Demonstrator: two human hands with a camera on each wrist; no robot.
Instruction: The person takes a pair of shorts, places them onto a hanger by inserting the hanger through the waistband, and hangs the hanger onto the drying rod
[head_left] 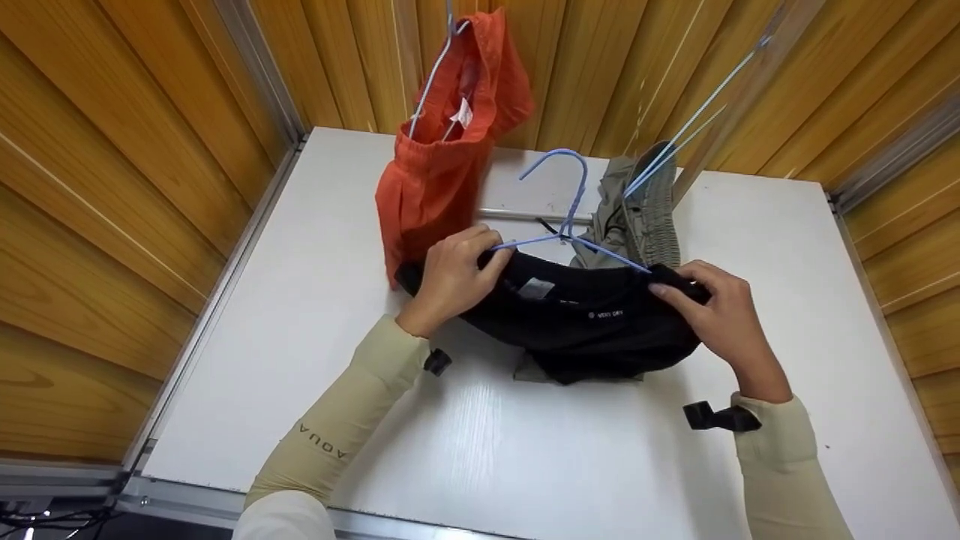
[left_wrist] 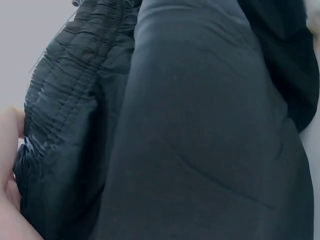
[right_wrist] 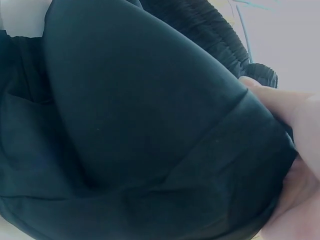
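Note:
A pair of black shorts [head_left: 592, 337] with a gathered elastic waistband [right_wrist: 210, 30] spans the space between both hands. My left hand [head_left: 459, 276] pinches the waistband at one side, thumb along the top edge, by the left arm of a blue wire hanger [head_left: 579, 199]. At the opposite side, my right hand [head_left: 716, 304] grips the waistband with the thumb in front. The hanger's hook points up, and its two arms run down into the waist opening, where the lower part is hidden. In the left wrist view, dark cloth [left_wrist: 190, 130] covers most of the picture.
Red-orange shorts [head_left: 439, 180] hang on another hanger behind my left hand. Grey-green shorts [head_left: 619, 202] hang at the back right on a light-coloured hanger [head_left: 694, 120]. A thin metal rod [head_left: 525, 216] lies behind. Wood-grain panels [head_left: 97, 187] surround the white table [head_left: 247, 337].

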